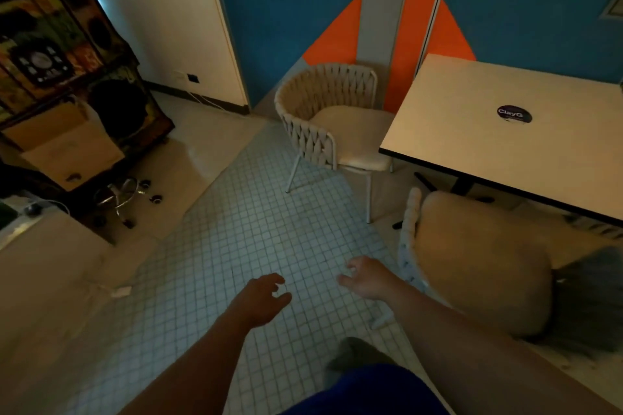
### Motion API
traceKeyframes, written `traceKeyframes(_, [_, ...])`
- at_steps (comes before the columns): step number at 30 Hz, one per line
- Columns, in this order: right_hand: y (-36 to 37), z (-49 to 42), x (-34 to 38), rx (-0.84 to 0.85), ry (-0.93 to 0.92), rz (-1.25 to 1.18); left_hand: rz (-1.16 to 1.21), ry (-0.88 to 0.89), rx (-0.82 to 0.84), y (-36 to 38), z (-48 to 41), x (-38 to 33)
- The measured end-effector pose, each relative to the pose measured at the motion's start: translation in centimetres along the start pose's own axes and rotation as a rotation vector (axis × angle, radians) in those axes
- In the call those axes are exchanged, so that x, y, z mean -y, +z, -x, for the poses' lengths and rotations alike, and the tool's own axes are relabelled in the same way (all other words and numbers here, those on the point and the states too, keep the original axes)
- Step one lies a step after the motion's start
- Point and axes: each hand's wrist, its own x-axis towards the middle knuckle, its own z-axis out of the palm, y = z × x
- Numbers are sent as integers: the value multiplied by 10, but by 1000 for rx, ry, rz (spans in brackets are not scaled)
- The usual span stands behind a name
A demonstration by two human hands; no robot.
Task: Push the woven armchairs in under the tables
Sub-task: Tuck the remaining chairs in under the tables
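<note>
Hovering spread and empty over the tiled floor (269,239) at lower centre, right hand (365,276) nearer than left hand (266,296) to the near woven armchair (478,266), lying just rightward, half under the desk (472,118).

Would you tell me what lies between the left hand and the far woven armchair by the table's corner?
In the head view, only bare small-tiled floor separates the left hand from the far woven armchair; nothing stands on that stretch.
</note>
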Motion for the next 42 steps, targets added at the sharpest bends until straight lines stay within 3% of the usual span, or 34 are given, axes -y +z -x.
traceKeyframes(8, [-20,-109,60,-4,52,-19,-17,23,35,-73,-109,25])
traceKeyframes(23, [-114,-322,230,13,76,-101,-10,35,9,-283,-307,65])
traceKeyframes(35, [-143,-475,362,-167,193,-230,-110,185,127,-468,-513,132])
traceKeyframes(42, [-176,-534,411,-262,270,-346,-148,279,197,-546,-609,118])
